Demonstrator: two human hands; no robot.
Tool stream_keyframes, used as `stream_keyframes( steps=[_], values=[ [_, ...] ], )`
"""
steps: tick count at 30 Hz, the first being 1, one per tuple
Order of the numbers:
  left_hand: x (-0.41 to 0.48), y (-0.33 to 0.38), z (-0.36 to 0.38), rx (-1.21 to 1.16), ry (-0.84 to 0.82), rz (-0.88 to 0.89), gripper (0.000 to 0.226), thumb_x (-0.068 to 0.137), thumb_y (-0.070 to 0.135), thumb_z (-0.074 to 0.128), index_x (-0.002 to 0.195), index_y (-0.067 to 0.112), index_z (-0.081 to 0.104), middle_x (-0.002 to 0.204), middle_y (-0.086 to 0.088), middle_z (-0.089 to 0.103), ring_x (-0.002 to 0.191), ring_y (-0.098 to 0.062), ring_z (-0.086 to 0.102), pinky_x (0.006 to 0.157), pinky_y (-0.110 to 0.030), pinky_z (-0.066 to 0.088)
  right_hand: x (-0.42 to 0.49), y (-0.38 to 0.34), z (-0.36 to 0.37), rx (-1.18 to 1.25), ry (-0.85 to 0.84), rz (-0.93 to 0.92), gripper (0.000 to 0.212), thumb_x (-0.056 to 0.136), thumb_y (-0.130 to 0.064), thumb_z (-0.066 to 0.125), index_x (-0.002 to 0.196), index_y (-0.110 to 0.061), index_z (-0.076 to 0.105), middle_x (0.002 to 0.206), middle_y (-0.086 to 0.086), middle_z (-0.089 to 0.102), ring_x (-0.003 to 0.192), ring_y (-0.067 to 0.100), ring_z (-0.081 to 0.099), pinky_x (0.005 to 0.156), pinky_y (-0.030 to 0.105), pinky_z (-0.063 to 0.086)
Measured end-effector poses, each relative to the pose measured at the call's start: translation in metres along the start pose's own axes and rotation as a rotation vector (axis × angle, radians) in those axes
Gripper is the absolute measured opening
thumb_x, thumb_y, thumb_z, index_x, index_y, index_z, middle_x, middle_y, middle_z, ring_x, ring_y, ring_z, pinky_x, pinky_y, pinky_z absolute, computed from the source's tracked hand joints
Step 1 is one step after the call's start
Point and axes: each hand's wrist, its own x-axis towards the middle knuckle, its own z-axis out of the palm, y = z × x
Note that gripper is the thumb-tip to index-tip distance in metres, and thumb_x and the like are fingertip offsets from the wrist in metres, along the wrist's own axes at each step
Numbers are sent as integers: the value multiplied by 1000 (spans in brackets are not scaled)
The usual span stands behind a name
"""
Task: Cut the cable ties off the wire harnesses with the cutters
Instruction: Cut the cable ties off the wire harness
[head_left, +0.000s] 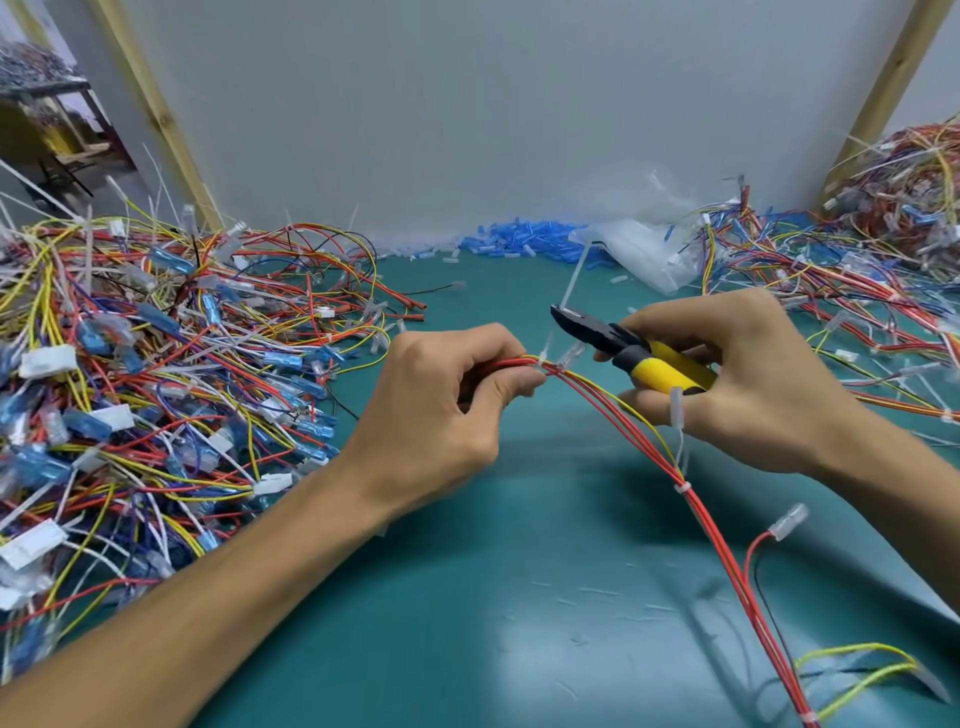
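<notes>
Item: harness (613, 400), red and yellow wires, pinched in the closed left hand (441, 410) above the mat (519, 597).
Cutters (623, 348): gripped by the right hand (753, 379), nose closed on a loose tie (574, 280).
Next tie (543, 358): just right of the left fingertips.
Advice: nip only the strap, clear of insulation.

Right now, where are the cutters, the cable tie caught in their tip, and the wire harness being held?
cutters (660, 364): head view, on the yellow handle.
cable tie (574, 278): head view, mid-strap above the cutter tip.
wire harness (597, 392): head view, red wires between the hands.
</notes>
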Motion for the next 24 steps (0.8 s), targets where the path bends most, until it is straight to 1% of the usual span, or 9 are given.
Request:
stream_keyframes(
  steps=[2,4,8,10,12,14,18,21,24],
  values=[
    [-1,1,-1,0,-19,-3,17,93,13,74,76,12,70,53,8,46,49,-11,36,51,-17,27,0,0,-5,-6,-65,-21,17,73,-22,72,88,-29,76,68,8,56,66,34,44,58,50,49],
    [-1,3,-1,3,-39,4,17,92,9,76,76,11,70,50,12,34,49,-10,29,52,-17,24,1,0,-9,-20,-141,-29,17,73,-23,73,87,-32,74,69,4,58,67,34,48,60,51,51],
    [-1,2,0,0,-75,9,15,91,10,76,77,11,71,50,12,27,50,-10,25,51,-20,23,1,3,-12,-104,-199,-26,19,73,-26,71,91,-22,75,69,11,55,67,33,45,59,53,47],
    [-2,1,0,-8,-99,3,16,91,12,74,76,12,70,50,8,26,51,-10,24,51,-20,21,1,3,-11,-135,-217,-32,20,72,-26,69,91,-21,75,66,11,50,66,33,41,57,52,45],
    [-3,1,2,-11,-121,-5,17,91,12,74,75,12,69,50,5,28,51,-11,23,51,-20,20,1,2,-11,-133,-254,-27,19,71,-26,67,89,-23,74,65,11,48,65,33,40,54,52,43],
    [-4,0,4,-11,-128,-8,17,90,10,75,75,12,70,50,-3,35,50,-13,25,50,-18,20,0,1,-11,-110,-297,-10,18,70,-27,67,87,-23,72,65,11,48,64,33,39,53,49,40],
    [-6,-1,7,19,-96,40,16,87,11,80,73,11,72,56,-3,54,50,-19,43,51,-20,28,0,0,-11,-114,-361,8,15,67,-30,66,81,-24,67,64,11,45,61,28,36,52,46,32],
    [-7,-1,8,46,-51,83,18,85,11,82,71,9,72,61,2,59,54,-17,49,54,-18,31,-1,-1,-10,-96,-405,26,15,67,-32,65,80,-26,66,65,10,48,62,29,38,53,48,35],
    [-6,-2,8,51,33,91,16,85,11,81,72,8,73,62,2,58,55,-16,49,54,-19,31,-1,-2,-11,27,-461,55,13,69,-22,66,81,-28,67,66,7,52,63,34,42,55,50,40]
  ],
)
